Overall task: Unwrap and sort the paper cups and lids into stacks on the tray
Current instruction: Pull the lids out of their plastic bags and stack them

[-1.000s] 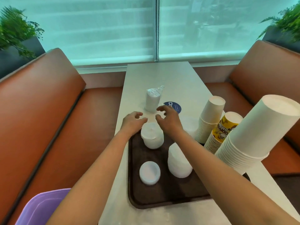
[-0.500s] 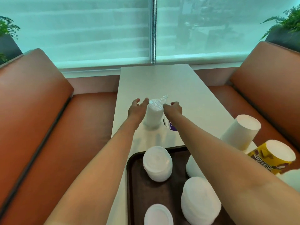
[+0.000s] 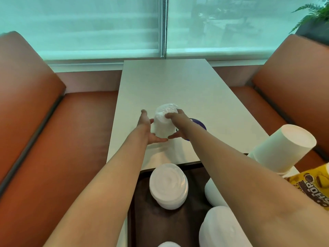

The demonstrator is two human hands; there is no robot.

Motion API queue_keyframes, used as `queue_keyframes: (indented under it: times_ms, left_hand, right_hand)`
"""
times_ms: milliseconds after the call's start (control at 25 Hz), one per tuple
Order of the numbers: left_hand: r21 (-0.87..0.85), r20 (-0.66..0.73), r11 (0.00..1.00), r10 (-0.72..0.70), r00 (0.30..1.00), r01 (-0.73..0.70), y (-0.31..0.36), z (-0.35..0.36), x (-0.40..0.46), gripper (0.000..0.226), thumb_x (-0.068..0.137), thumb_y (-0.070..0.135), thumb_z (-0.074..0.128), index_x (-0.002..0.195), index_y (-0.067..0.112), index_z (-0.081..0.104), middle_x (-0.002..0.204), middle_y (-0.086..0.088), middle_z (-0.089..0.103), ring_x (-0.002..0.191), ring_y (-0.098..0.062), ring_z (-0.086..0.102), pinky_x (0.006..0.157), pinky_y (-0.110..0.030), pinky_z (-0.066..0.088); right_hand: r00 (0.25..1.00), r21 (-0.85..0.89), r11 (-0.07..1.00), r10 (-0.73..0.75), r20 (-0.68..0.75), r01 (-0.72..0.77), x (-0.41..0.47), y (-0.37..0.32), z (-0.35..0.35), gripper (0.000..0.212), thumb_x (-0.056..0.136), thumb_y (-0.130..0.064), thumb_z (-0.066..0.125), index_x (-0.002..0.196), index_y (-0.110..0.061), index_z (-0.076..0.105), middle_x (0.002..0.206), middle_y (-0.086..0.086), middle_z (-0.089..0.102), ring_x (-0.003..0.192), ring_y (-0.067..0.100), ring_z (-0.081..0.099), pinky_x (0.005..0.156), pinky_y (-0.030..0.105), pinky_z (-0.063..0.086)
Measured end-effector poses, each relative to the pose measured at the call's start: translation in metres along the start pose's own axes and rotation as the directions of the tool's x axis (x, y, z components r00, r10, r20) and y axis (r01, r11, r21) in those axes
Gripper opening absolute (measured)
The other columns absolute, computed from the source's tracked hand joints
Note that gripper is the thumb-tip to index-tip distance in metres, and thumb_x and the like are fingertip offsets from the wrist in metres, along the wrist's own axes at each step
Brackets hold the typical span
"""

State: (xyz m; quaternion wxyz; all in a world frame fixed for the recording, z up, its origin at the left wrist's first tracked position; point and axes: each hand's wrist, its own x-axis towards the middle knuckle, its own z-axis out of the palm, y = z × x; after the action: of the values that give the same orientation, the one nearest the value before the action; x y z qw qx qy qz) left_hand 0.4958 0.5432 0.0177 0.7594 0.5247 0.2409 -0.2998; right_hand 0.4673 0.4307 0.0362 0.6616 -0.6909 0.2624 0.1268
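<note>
Hands meet around a wrapped stack of lids [image 3: 162, 124] standing upright on the pale bench [image 3: 178, 86], beyond the far edge of the dark brown tray [image 3: 160, 225]. The stack is a short white column sealed in clear plastic film, and the film bunches into a crinkled, shiny tuft at its top. The left hand [image 3: 146, 128] cups the stack's left side, fingers spread and reaching up along it, thumb stretched under its near base. The right hand [image 3: 175, 124] wraps the right side, one finger curled over the crinkled top and the thumb pointing toward the left thumb at the base. Just right of the wrapped stack, mostly hidden behind the right hand and wrist, a round blue sticker [image 3: 199, 124] lies on the bench.

On the tray, nearer than the wrapped stack, a bare pile of white lids [image 3: 168, 186] sits at the far left corner. A second white pile [image 3: 223, 229] sits nearer the camera to the right, and a third white shape [image 3: 211, 195] shows beside the right forearm, partly hidden. A sliver of another lid [image 3: 168, 244] shows at the bottom edge. Right of the tray, a stack of upturned white cups [image 3: 283, 147] leans outward, with a yellow printed cup [image 3: 313, 186] beside it at the frame's edge.
</note>
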Motion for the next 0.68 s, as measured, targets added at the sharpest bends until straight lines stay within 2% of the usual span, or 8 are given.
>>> queue_keyframes:
  times_ms: [80,160,240,320,400,520,600,680]
  left_hand:
    - [-0.090,-0.020,0.995,-0.039,0.999,0.037,-0.005,-0.006,-0.011,0.050,0.094,0.055,0.035,0.113,0.011,0.051,0.105,-0.018,0.052,0.093,-0.037,0.053,0.073,-0.054,0.049]
    - [-0.115,-0.020,0.993,-0.034,0.999,0.031,-0.009,-0.013,-0.022,0.040,0.084,0.039,0.050,0.111,0.009,0.056,0.113,-0.014,0.056,0.095,-0.031,0.057,0.072,-0.047,0.052]
    - [-0.170,0.042,0.985,0.007,0.999,0.001,-0.009,-0.018,-0.039,0.057,0.065,0.028,0.056,0.118,0.008,0.055,0.119,-0.013,0.058,0.097,-0.032,0.061,0.070,-0.043,0.055]
    - [-0.203,0.087,0.975,0.106,0.991,-0.087,0.000,-0.019,-0.069,0.057,0.066,0.022,0.051,0.121,0.007,0.050,0.103,-0.013,0.060,0.079,-0.034,0.062,0.057,-0.040,0.055]
    - [-0.133,0.195,0.977,0.192,0.962,-0.168,0.005,-0.022,-0.106,0.067,0.062,0.018,0.046,0.127,0.005,0.050,0.095,-0.014,0.059,0.074,-0.033,0.061,0.059,-0.036,0.054]
    - [-0.079,0.373,0.963,0.269,0.888,-0.258,-0.004,-0.029,-0.167,0.062,0.067,0.027,0.046,0.123,0.003,0.056,0.099,-0.016,0.065,0.083,-0.032,0.064,0.077,-0.038,0.053]
    - [0.007,0.431,0.944,0.295,0.853,-0.330,-0.019,-0.031,-0.206,0.055,0.079,0.042,0.053,0.122,0.009,0.058,0.105,-0.016,0.067,0.092,-0.030,0.066,0.082,-0.042,0.054]
    - [0.141,0.471,0.894,0.317,0.823,-0.425,-0.040,-0.034,-0.236,0.068,0.068,0.051,0.070,0.124,0.014,0.057,0.108,-0.012,0.069,0.095,-0.027,0.067,0.076,-0.041,0.057]
  right_hand:
    - [1.000,0.001,1.000,-0.028,0.013,0.028,-0.011,0.000,0.007,0.055,0.091,-0.011,0.054,0.140,-0.025,0.033,0.123,0.006,0.041,0.105,0.031,0.046,0.083,0.050,0.054]
    - [0.996,-0.044,0.995,-0.091,0.007,0.092,-0.028,0.000,0.013,0.052,0.087,-0.006,0.055,0.133,-0.024,0.038,0.123,0.007,0.043,0.105,0.031,0.049,0.083,0.047,0.055]
    - [0.980,-0.032,0.979,-0.201,-0.003,0.201,-0.050,-0.004,0.016,0.036,0.083,-0.007,0.056,0.114,-0.023,0.046,0.119,0.006,0.048,0.105,0.032,0.053,0.082,0.046,0.055]
    - [0.954,0.129,0.946,-0.297,-0.034,0.299,-0.081,-0.011,0.018,0.014,0.078,-0.022,0.057,0.090,-0.017,0.051,0.099,0.003,0.054,0.092,0.026,0.055,0.074,0.037,0.051]
    - [0.921,0.200,0.899,-0.384,-0.070,0.390,-0.114,-0.014,0.018,0.032,0.072,-0.038,0.056,0.083,-0.008,0.054,0.089,0.002,0.053,0.081,0.019,0.051,0.066,0.028,0.040]
    - [0.836,0.059,0.836,-0.539,-0.099,0.546,-0.170,-0.002,0.016,0.026,0.079,-0.030,0.070,0.090,-0.016,0.051,0.108,0.007,0.052,0.091,0.020,0.053,0.066,0.024,0.042]
    - [0.812,0.039,0.811,-0.584,-0.011,0.584,-0.204,0.016,0.009,0.045,0.078,-0.014,0.073,0.106,-0.029,0.042,0.118,0.004,0.046,0.095,0.018,0.054,0.066,0.018,0.047]
    - [0.793,0.027,0.798,-0.602,0.089,0.603,-0.231,0.036,-0.001,0.071,0.080,0.002,0.066,0.129,-0.034,0.029,0.128,0.000,0.039,0.105,0.017,0.054,0.068,0.013,0.050]
